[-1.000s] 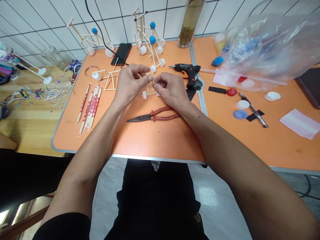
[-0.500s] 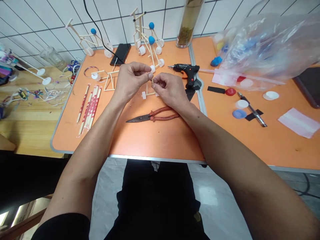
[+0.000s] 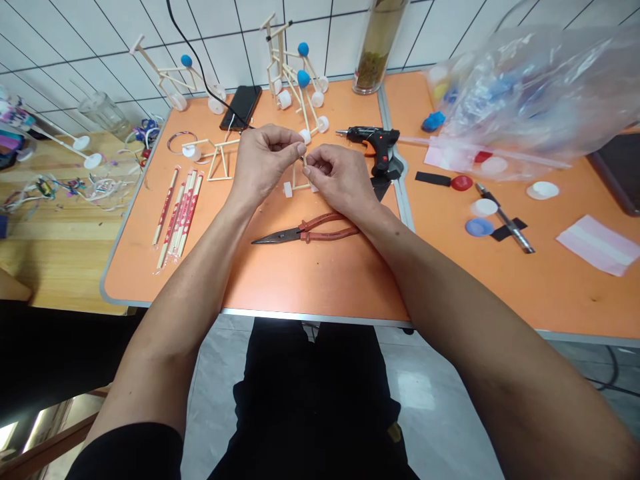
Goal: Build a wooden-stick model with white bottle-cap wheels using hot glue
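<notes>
My left hand [image 3: 265, 160] and my right hand [image 3: 343, 177] meet above the orange table, fingers pinched together. Between their fingertips is a short piece of thin wooden stick [image 3: 305, 161], upright and mostly covered by the fingers. Just below and behind them stands a small stick frame [image 3: 300, 188] with a white block [image 3: 287, 189] at its left end; my right hand hides part of it. Red-handled long-nose pliers [image 3: 305, 233] lie in front of the hands, one handle end under my right wrist. A black glue gun [image 3: 375, 143] rests behind my right hand.
Wooden stick models with white wheels and blue balls [image 3: 303, 79] stand along the tiled wall. Wrapped chopsticks [image 3: 183, 217] and another stick frame [image 3: 220, 160] lie left. A phone [image 3: 241, 108], bottle caps [image 3: 484, 208], a pen [image 3: 515, 230] and a plastic bag [image 3: 540, 100] are around.
Both hands stay nearly in place, still pinched at the short stick. The camera view has shifted very slightly; nothing on the table has moved.
</notes>
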Demonstrator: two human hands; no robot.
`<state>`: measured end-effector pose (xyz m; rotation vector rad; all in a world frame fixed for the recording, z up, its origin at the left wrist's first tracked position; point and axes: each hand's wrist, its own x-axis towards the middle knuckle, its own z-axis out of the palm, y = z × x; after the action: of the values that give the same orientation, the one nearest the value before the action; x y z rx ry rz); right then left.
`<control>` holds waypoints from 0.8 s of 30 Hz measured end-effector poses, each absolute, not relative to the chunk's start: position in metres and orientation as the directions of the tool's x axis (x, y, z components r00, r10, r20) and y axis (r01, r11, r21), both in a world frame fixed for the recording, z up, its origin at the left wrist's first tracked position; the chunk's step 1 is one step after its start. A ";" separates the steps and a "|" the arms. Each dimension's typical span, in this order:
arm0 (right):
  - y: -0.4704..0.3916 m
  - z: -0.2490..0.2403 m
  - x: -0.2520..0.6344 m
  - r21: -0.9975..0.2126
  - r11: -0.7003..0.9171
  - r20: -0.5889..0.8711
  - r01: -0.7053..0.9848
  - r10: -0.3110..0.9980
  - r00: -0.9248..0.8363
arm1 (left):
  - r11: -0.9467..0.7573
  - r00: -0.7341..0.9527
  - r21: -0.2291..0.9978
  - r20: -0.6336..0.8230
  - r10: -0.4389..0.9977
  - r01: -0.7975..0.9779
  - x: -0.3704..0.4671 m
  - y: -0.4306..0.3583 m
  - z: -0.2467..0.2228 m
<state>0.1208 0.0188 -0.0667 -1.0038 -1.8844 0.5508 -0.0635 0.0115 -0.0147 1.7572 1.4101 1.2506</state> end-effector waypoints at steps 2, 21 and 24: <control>0.018 -0.067 0.120 -0.706 0.571 0.507 0.420 0.821 -0.262 | -0.288 0.014 0.853 0.314 0.949 0.436 -0.063 0.011 -0.014; 0.019 -0.066 0.123 -0.686 0.575 0.555 0.446 0.810 -0.189 | -0.404 0.011 0.812 0.441 0.897 0.421 -0.065 0.021 -0.026; 0.025 -0.069 0.130 -0.735 0.543 0.557 0.406 0.825 -0.094 | -0.399 0.007 0.823 0.433 0.901 0.404 -0.065 0.022 -0.027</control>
<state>0.1295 0.0252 -0.0688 -1.0393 -1.7085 0.4879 -0.0655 0.0219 -0.0265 1.8165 1.3375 1.3818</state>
